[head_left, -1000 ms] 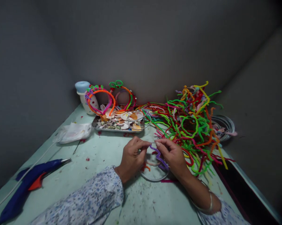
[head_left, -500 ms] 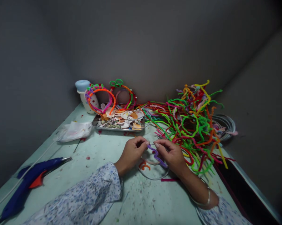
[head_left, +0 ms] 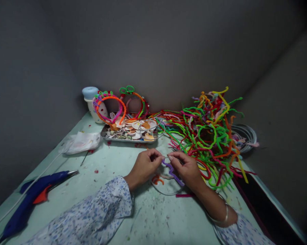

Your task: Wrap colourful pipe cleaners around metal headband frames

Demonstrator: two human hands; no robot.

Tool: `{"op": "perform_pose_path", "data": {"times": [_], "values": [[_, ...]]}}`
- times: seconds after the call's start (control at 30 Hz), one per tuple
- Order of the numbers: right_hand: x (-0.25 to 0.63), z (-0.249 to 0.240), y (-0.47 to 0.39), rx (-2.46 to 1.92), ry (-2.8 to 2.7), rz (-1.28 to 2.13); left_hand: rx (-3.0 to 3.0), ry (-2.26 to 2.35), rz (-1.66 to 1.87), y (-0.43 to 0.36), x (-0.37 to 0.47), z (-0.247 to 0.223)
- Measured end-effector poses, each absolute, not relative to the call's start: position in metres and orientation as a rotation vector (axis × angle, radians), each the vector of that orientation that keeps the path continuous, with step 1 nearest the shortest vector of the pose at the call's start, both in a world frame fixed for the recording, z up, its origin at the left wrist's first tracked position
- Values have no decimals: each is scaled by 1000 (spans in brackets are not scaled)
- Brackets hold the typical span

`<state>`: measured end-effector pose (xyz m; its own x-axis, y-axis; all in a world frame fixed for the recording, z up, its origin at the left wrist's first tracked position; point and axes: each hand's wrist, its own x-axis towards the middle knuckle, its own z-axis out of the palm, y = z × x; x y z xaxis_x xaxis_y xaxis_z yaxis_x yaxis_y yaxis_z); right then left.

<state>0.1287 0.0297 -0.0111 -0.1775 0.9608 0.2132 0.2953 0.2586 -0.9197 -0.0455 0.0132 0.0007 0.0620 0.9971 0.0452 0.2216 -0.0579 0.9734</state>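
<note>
My left hand (head_left: 146, 166) is closed in a pinch at one end of a wavy purple pipe cleaner (head_left: 171, 170). Close beside it, my right hand (head_left: 187, 168) pinches a thin metal hoop (head_left: 166, 194) between thumb and forefinger. The purple piece hangs down between my hands, across the hoop. A short curled orange piece (head_left: 157, 179) lies inside the hoop on the pale green table (head_left: 148, 217). Part of the hoop is hidden behind my fingers. A magenta strip (head_left: 185, 195) lies below my right hand.
A blue glue gun (head_left: 28, 200) lies at the left, near a plastic bag (head_left: 82, 143). Behind my hands stands a metal tray (head_left: 128, 140) of shells with decorated headbands (head_left: 111, 98) and a bottle (head_left: 90, 92). Tangled pipe cleaners (head_left: 209, 136) fill the right side.
My hands remain pinched close together. The purple pipe cleaner has shifted very slightly right and down.
</note>
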Motion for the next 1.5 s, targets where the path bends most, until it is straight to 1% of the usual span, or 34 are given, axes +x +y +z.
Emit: {"op": "perform_pose_path", "data": {"times": [0.4, 0.7, 0.8, 1.13, 1.3, 1.5], "values": [[129, -15, 30, -1197, -1628, 1006, 1864, 1481, 1089, 10, -44, -4], [127, -13, 29, -1206, -1625, 1008, 2034, 1533, 1101, 8, -45, -3], [126, -11, 29, -1217, -1613, 1019, 2014, 1525, 1113, 8, -45, -3], [126, -12, 29, -1237, -1594, 1040, 1662, 1397, 1149, 8, -46, 2], [127, -13, 29, -1242, -1601, 1044, 1691, 1446, 1144, 8, -45, 0], [126, -11, 29, -1238, -1604, 1038, 1860, 1473, 1131, 7, -45, -4]]}}
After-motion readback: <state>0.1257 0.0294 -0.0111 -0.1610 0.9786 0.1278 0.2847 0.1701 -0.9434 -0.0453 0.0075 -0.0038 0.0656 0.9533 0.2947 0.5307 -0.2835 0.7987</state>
